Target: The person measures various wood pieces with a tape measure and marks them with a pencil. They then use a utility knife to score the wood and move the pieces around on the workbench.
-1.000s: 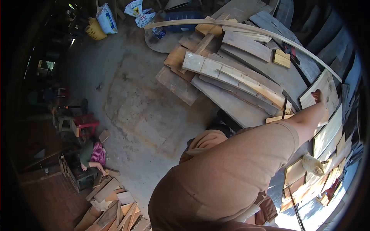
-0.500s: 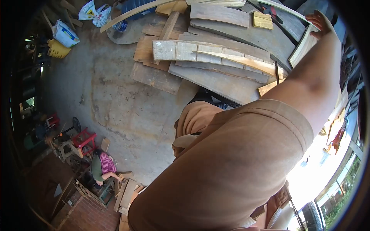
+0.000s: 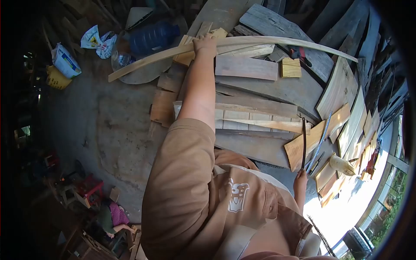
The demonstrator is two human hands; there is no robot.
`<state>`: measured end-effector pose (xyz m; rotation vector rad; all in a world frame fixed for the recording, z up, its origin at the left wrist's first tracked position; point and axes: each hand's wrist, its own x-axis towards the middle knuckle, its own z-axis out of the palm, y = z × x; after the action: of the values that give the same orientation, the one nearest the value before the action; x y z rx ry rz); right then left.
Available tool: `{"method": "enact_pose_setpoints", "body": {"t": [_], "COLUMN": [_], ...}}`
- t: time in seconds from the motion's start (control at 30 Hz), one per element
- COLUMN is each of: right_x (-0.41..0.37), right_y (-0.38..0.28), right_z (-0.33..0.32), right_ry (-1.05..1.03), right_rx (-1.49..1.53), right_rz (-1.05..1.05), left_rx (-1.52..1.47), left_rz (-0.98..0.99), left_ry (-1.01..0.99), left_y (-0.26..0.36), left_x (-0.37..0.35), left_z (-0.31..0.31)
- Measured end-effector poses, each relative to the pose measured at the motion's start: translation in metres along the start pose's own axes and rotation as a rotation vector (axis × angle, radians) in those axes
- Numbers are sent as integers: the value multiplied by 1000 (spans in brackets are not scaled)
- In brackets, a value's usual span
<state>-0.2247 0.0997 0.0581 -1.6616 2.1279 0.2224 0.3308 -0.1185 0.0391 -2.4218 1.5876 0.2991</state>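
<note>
My left hand [image 3: 204, 44] lies across the long curved wooden strip [image 3: 260, 40] at the top, its fingers bent over the strip left of the middle. Low on the right, my right hand [image 3: 300, 177] is closed round the lower end of a thin dark rod [image 3: 304, 145]. A blue measuring tape [image 3: 321, 141] runs beside the rod; whether my fingers touch it is unclear. Beneath the strip lie a pale slatted board [image 3: 255, 122], a reddish-brown board [image 3: 247, 68] and a small yellow wood block [image 3: 290, 68].
Blue water bottle [image 3: 155, 39], plastic bag [image 3: 99, 42] and yellow sack [image 3: 57, 78] stand at upper left. Red-handled pliers [image 3: 299, 55] lie on the boards. A co-worker in a striped top [image 3: 118, 215] bends over at lower left. More planks [image 3: 340, 86] lean at right.
My left hand has moved from the strip's right end to a place left of its middle. My right hand, the tape and more boards at right have come into view.
</note>
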Motion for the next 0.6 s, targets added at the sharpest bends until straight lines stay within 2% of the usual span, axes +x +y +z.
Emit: {"method": "enact_pose_setpoints", "body": {"t": [0.1,0.3,0.37,0.4,0.5,0.6], "right_x": [-2,-3,-1,1,3,2], "right_y": [-5,-5,1,10,13,10], "right_z": [2,10,15,23,30,33], "right_ry": [7,-56,-67,-48,-31,-31], "right_rx": [49,66,58,77,110,122], "right_rz": [-2,51,70,46,45,82], "left_rx": [-32,-100,-149,-212,-214,-282], "left_rz": [-47,-64,-1,95,208,232], "left_ry": [36,104,-3,11,-4,81], "left_y": [-47,-71,-72,-80,-86,-85], "left_x": [10,27,17,17,14,-3], "left_z": [44,57,39,41,41,36]}}
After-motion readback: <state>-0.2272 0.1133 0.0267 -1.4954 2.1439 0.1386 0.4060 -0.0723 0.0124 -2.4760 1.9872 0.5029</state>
